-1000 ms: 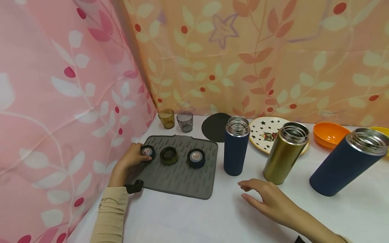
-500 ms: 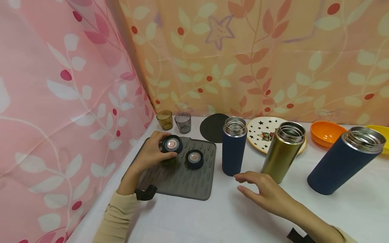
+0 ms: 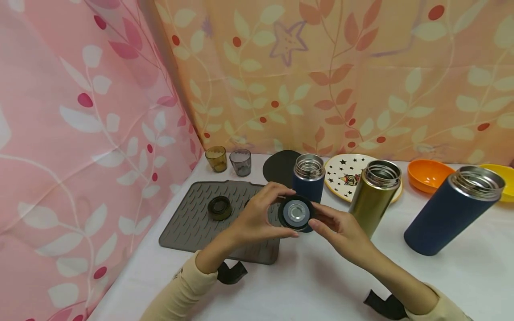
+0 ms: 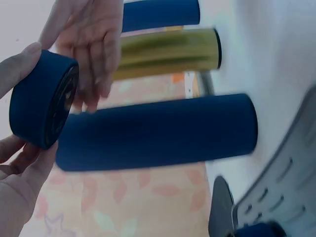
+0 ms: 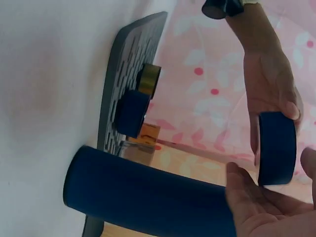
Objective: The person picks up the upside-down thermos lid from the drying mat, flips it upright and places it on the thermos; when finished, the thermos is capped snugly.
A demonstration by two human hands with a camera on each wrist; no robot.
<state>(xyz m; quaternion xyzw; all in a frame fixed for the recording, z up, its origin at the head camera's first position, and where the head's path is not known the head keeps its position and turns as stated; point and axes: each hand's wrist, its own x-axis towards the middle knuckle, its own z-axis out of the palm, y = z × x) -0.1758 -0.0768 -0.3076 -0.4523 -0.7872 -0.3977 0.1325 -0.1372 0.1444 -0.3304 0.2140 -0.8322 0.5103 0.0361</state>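
Note:
In the head view my left hand pinches a dark blue bottle lid by its rim, its inner side facing me. My right hand is at the lid's right edge; its fingers look fairly straight in the left wrist view, and firm contact is hard to tell. Just behind the lid stands a blue bottle, uncapped. An uncapped gold bottle and a larger uncapped blue bottle stand to the right. A green lid lies on the grey mat; another blue lid there is mostly hidden by my left hand.
At the back left are an amber glass and a grey glass. Farther right lie a dark round mat, a star-patterned plate, an orange bowl and a yellow bowl. Patterned cloth hangs behind and left.
My left hand lifted the blue lid from the mat's left side and carried it right, turning it toward me, in front of the blue bottle. My right hand moved slightly up to meet it.

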